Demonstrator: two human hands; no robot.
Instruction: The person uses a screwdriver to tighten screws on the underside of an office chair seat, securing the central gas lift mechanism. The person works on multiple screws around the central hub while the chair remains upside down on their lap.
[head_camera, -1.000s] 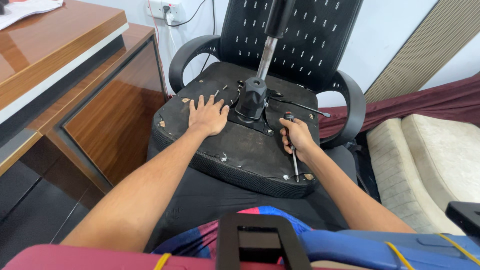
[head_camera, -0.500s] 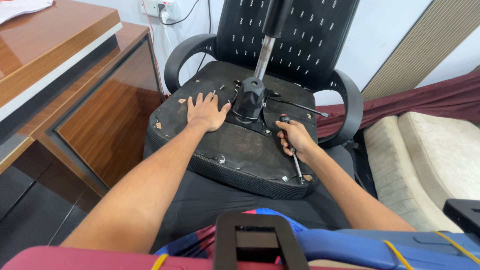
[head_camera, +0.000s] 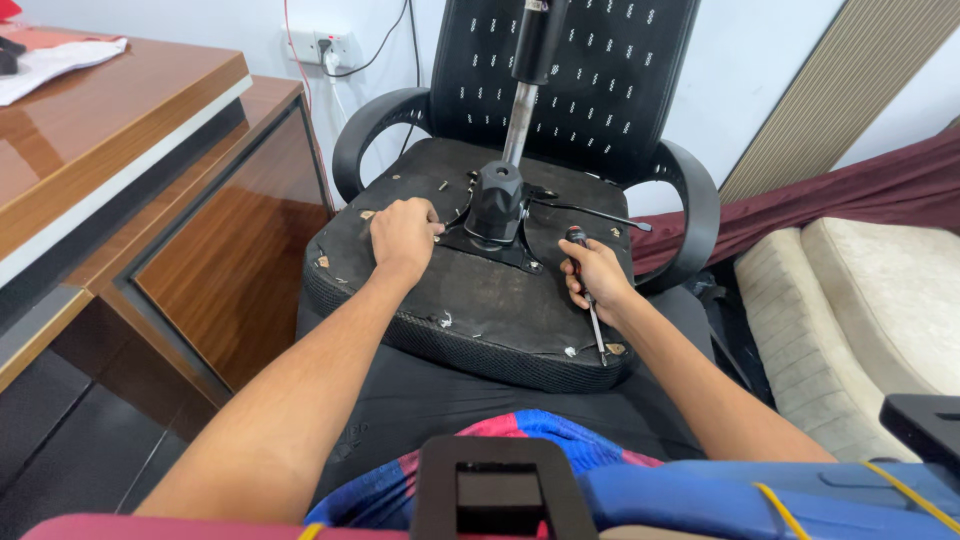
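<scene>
An upturned black office chair seat (head_camera: 490, 300) lies in front of me, its underside up, with the black tilt mechanism (head_camera: 497, 205) and the gas cylinder (head_camera: 527, 70) standing in its middle. My left hand (head_camera: 402, 235) rests curled on the seat base just left of the mechanism plate. Right of the mechanism, my right hand (head_camera: 590, 272) grips a screwdriver (head_camera: 592, 315) with a red and black handle, whose shaft points down toward me along the seat. A thin black lever (head_camera: 590, 212) sticks out to the right above that hand.
A brown wooden desk (head_camera: 120, 160) with a cabinet stands close on the left. The chair's mesh backrest (head_camera: 600, 80) and armrests (head_camera: 690, 215) rise behind the seat. Beige cushions (head_camera: 860, 300) and maroon cloth lie on the right. A wall socket with cables is behind.
My left hand has gone from flat with spread fingers to curled, and sits closer to the mechanism. The right hand keeps its hold on the screwdriver.
</scene>
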